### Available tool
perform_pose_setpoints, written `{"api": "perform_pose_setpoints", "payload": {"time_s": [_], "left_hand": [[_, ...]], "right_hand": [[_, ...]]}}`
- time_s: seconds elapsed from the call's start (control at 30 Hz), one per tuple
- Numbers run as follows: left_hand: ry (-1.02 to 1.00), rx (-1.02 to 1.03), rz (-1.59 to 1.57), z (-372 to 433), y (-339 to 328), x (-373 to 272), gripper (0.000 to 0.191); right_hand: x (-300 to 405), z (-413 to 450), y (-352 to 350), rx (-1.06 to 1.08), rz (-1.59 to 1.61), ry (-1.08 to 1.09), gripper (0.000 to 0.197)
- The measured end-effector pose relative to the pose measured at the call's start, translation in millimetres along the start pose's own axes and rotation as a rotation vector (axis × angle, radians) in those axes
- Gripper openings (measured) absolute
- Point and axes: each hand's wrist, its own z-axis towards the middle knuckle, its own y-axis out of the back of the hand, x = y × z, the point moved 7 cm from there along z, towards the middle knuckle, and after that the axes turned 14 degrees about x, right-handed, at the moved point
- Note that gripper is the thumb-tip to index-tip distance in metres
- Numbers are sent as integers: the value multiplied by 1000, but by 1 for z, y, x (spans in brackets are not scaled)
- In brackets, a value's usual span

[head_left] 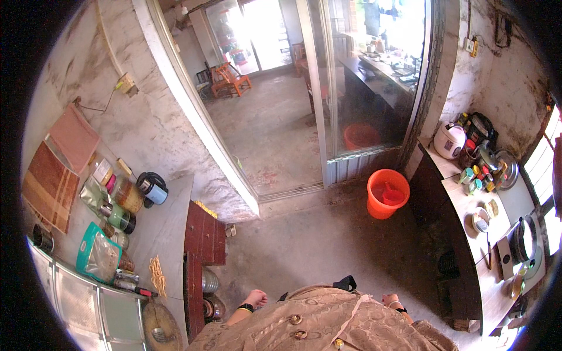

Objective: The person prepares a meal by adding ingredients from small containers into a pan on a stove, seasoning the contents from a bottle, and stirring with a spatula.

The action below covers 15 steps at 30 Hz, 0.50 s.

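Observation:
My left hand (256,298) hangs at my side with the fingers curled and nothing visible in it. It is nearest to the dark red cabinet (206,237) under the left counter, apart from it. On my other side, my right hand (390,300) is curled too, with no object showing; part of it is hidden by my brown patterned garment (316,316). Ahead on the concrete floor (303,239) stands an orange bucket (381,210) with a red dipper (392,195) inside. Neither hand touches a counter.
The left counter (153,237) bears an electric kettle (154,191), jars, a teal-edged bag (99,254) and pale strips (157,276). On the right counter (461,206) are a rice cooker (448,140), spice jars, a bowl (480,219) and a cooking pan (523,239). A doorway with a metal sill (290,193) lies ahead.

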Motion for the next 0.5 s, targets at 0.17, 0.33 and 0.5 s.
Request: {"api": "perform_pose_setpoints", "payload": {"time_s": [0.17,0.33,0.5], "left_hand": [[1,-20,10,-6,-4,-4,5],[13,-17,15,-10,-5,-2,4],[0,-63,26,-11,-6,-8,5]], "right_hand": [[-3,2,-1,14,34,25,27],[-12,47,-5,76,-167,205,29],[1,-4,2,18,-9,54,32]]}}
